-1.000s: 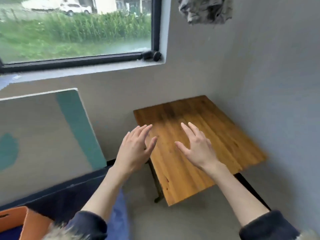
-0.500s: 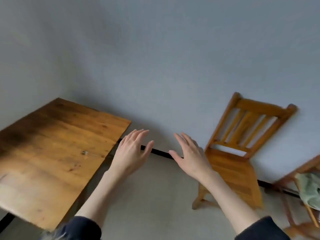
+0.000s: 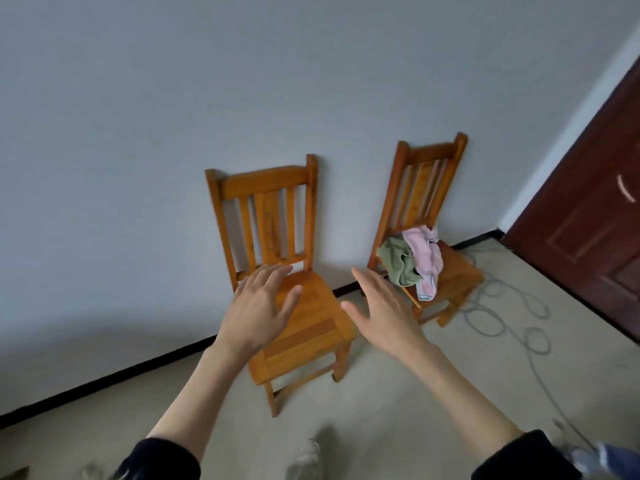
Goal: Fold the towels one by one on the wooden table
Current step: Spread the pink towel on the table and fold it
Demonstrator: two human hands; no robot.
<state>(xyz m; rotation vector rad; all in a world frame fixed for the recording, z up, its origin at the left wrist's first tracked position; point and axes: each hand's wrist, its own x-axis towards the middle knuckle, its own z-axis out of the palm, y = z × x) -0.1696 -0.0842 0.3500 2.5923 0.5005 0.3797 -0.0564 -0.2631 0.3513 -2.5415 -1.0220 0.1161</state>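
A crumpled green towel (image 3: 398, 263) and a pink towel (image 3: 426, 252) lie heaped on the seat of the right wooden chair (image 3: 457, 271), the pink one hanging over the seat's front edge. My left hand (image 3: 261, 306) is held out in the air, fingers spread, in front of the left chair. My right hand (image 3: 381, 310) is also spread and holds nothing, its fingertips just left of the green towel. The wooden table is out of view.
A bare wooden chair (image 3: 304, 327) stands against the grey wall at centre. A grey cable (image 3: 512, 317) coils on the floor right of the chairs. A dark brown door (image 3: 595, 230) fills the right edge. My shoe (image 3: 304, 459) shows at the bottom.
The view has swung right from the table by the window to the two chairs. The towels have come into full view. Both hands stay spread and hold nothing.
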